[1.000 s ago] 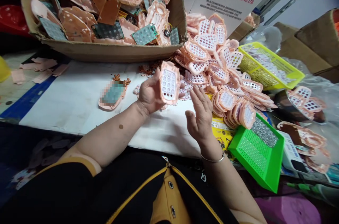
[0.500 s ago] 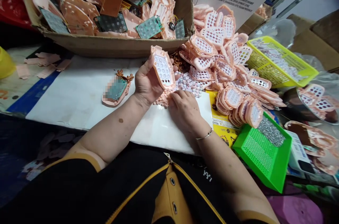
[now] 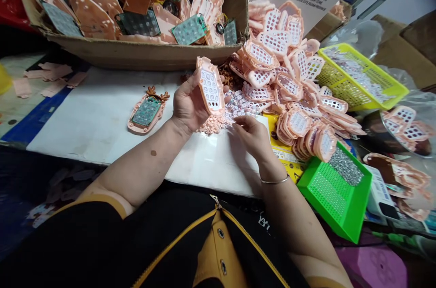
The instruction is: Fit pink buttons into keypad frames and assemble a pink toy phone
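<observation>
My left hand (image 3: 188, 104) grips a pink plastic toy-phone shell (image 3: 211, 86) with rows of keypad holes, held upright above the white sheet (image 3: 98, 124). Just right of it, my right hand (image 3: 252, 136) pinches at the edge of a heap of small pale keypad pieces (image 3: 238, 105); what its fingers hold is too small to make out. A finished pink shell with a green circuit board and brown antlers (image 3: 146, 113) lies flat on the sheet to the left.
A cardboard box (image 3: 143, 54) of pink shells and green boards stands at the back. A big pile of pink shells (image 3: 289, 74) spreads right of centre. A yellow basket (image 3: 364, 79) and a green basket (image 3: 335, 190) sit at the right.
My right hand dropped from open in the air onto the keypad heap, then lifted slightly with fingers pinched. My left hand tilted the shell and held its place.
</observation>
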The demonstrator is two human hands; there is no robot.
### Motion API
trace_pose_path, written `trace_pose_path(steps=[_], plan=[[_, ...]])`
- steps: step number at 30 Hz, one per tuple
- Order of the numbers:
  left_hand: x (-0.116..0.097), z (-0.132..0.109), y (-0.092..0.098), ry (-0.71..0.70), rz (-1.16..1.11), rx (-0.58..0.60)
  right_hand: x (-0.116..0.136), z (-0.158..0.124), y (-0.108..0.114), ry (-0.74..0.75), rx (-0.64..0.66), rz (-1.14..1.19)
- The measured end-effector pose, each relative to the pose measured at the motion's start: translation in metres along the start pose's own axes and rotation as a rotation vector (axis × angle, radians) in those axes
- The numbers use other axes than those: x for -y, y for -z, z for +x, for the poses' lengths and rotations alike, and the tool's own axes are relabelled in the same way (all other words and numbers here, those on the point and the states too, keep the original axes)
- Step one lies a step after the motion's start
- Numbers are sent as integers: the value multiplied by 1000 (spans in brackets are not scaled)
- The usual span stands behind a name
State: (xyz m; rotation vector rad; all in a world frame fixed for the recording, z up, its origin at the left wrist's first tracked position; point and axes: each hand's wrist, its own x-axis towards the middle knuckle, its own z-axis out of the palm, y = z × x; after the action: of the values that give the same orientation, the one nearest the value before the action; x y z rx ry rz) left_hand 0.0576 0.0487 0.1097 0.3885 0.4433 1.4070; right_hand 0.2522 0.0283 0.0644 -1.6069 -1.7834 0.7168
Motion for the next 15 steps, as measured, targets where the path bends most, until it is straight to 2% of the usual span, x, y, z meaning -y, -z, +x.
trace_pose_path(steps=[3, 8, 12, 15], plan=[[1, 0, 0, 11, 7, 5, 2, 1, -2, 139, 34, -183], [0, -1, -1, 13, -5, -13, 4, 12, -16, 349, -27, -470], [0, -2, -1, 22, -17, -4, 2, 16, -21, 377, -35, -495], [0, -2, -2, 26, -26, -6, 1, 14, -15, 310, -82, -411]])
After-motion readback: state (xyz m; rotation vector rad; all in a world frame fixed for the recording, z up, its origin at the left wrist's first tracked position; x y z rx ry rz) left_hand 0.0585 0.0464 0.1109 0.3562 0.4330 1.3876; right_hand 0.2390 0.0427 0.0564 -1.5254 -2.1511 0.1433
